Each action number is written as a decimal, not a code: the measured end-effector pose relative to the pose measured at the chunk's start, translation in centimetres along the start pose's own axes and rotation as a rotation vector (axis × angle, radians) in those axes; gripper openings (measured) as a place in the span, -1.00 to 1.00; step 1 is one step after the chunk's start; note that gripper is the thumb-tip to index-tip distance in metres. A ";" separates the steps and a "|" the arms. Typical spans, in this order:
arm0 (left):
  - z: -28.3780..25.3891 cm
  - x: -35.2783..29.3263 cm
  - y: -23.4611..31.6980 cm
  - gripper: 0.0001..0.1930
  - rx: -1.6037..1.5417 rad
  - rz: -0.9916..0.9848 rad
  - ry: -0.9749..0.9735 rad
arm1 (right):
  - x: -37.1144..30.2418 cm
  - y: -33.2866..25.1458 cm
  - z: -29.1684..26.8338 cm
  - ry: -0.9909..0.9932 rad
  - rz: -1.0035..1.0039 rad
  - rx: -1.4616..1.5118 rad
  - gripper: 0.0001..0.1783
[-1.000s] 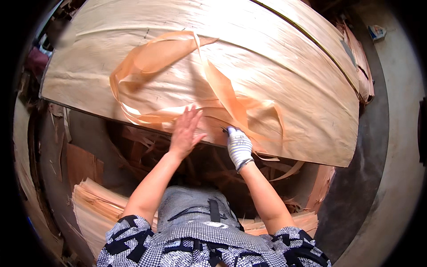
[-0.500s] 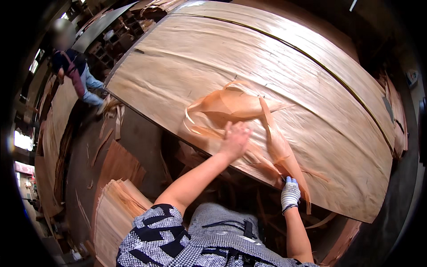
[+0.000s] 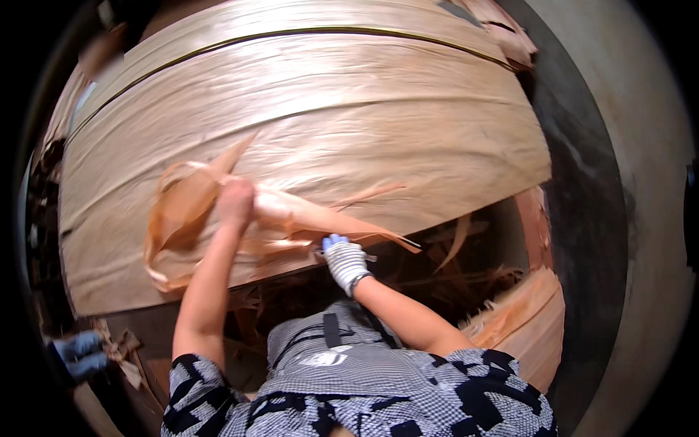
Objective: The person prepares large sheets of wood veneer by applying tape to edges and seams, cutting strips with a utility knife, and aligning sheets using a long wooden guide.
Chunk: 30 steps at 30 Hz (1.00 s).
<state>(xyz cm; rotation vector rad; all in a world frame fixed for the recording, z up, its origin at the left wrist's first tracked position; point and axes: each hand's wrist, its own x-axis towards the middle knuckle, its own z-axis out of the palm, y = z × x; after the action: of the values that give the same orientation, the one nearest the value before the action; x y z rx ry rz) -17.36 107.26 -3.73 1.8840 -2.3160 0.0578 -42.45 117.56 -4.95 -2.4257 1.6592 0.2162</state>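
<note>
Loose orange-brown strips of wood veneer (image 3: 183, 206) lie curled and tangled on a broad pale veneer sheet (image 3: 408, 138). My bare left hand (image 3: 237, 202) is closed on these strips, its fingers partly hidden and slightly blurred. One long strip (image 3: 313, 211) runs from it toward the sheet's near edge. Beside that edge is my right hand (image 3: 344, 260), in a white-and-grey striped glove with bluish fingertips. Its fingers are curled round a small, thin object, of which only short ends show; its kind cannot be made out.
A dark band (image 3: 320, 30) crosses the far part of the sheet. Under the near edge lie veneer scraps (image 3: 455, 244). To the right stands a veneer stack (image 3: 528, 320) beside grey floor (image 3: 582, 182). Another person's blue-trousered legs (image 3: 80, 353) show at lower left.
My view has swung right. My left hand, spread over the strips before, has closed on them, and the strips have shifted. My right hand stays by the sheet's near edge.
</note>
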 end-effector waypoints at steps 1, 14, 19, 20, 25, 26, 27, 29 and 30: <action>-1.9 0.4 0.3 -0.83 -0.128 0.003 0.047 | -0.3 0.4 0.2 -0.007 0.012 -0.026 -0.78; -0.2 1.5 0.0 -0.95 -0.051 -0.037 -0.004 | 0.2 -0.5 0.6 -0.003 -0.030 -0.073 -0.84; -5.0 -2.0 -10.4 -0.86 -0.190 -0.575 0.056 | -0.7 1.0 0.0 0.013 -0.106 -0.085 -0.75; -6.0 -4.3 -12.6 -0.85 -0.231 -0.667 0.076 | -0.7 1.0 -0.1 0.060 -0.141 -0.091 -0.78; -10.6 -16.6 -16.6 -0.85 -0.805 -1.057 -0.024 | 0.9 1.4 -2.3 -0.128 -0.072 0.127 -0.81; -11.4 -19.9 -17.4 -0.85 -0.857 -1.080 -0.022 | 0.8 1.2 -2.2 -0.141 -0.096 0.185 -0.80; -12.5 -22.7 -18.0 -0.85 -0.911 -1.095 0.008 | 1.5 1.0 -2.7 -0.135 -0.129 0.237 -0.78; -14.9 -24.0 -17.0 -0.71 -1.026 -0.964 -0.015 | 3.4 -1.4 -5.0 -0.077 -0.085 0.198 -0.79; -16.1 -25.2 -16.9 -0.69 -0.999 -0.935 -0.025 | 4.5 -3.5 -6.9 0.024 -0.182 0.295 -0.77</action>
<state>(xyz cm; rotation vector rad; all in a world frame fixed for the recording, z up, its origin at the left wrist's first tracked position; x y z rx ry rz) 5.66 130.22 7.37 2.0352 -0.8742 -0.9912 -37.53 113.07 1.00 -2.3397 1.3573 -0.0797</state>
